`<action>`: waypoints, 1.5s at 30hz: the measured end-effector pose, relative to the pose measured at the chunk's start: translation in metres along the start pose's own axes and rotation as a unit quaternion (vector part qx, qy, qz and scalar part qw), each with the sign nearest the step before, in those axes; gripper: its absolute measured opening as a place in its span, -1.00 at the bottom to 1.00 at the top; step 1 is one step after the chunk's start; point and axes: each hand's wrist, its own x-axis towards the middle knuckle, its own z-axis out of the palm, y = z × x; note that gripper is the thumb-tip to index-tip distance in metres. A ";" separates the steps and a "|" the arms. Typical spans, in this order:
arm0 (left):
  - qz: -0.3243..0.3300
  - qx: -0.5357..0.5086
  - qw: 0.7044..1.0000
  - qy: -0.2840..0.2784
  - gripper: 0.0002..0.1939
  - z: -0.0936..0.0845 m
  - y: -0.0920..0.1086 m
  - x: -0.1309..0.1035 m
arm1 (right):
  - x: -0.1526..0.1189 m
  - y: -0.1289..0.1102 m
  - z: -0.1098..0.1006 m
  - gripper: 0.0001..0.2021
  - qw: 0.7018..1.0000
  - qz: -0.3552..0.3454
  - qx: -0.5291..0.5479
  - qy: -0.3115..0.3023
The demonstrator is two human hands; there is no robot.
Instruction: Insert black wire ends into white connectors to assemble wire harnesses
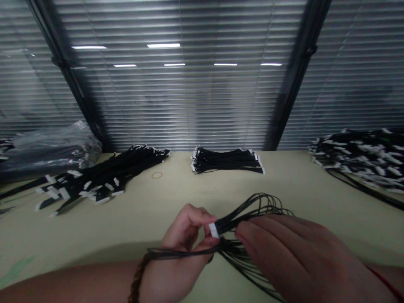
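My left hand (pixel 184 252) pinches a white connector (pixel 213 230) between thumb and fingertips, low in the middle of the view. From this connector a bundle of thin black wires (pixel 257 206) loops away to the right, and more strands hang below it. A few wires also pass leftward across my left palm to the wrist. My right hand (pixel 293 256) is closed over the wires just right of the connector, its fingers together and its back toward me. Its fingertips and thumb are hidden.
A neat stack of black cables with white connectors (pixel 225 160) lies at the table's back middle. Looser cables (pixel 110 172) spread at left beside clear plastic bags (pixel 53 147). A large cable heap (pixel 362 158) fills the right. A rubber band (pixel 157 175) lies on the table (pixel 142 202). Glass with blinds (pixel 189 92) stands behind.
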 end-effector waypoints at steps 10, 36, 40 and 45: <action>0.004 -0.005 1.000 0.002 -0.90 -0.001 0.001 0.000 | -0.002 -0.003 0.004 -0.57 1.000 0.000 0.023 -0.005; 0.003 -0.014 1.000 -0.013 -0.89 -0.003 0.001 0.000 | -0.007 -0.005 0.008 -0.63 0.999 -0.025 -0.006 0.035; 0.014 -0.016 0.999 -0.042 -0.84 -0.005 -0.002 -0.002 | -0.006 -0.005 0.006 -0.60 0.998 -0.029 -0.008 0.051; 0.015 -0.033 0.999 0.004 -0.88 0.000 -0.006 -0.005 | -0.005 -0.006 0.004 -0.58 0.999 -0.022 -0.008 0.027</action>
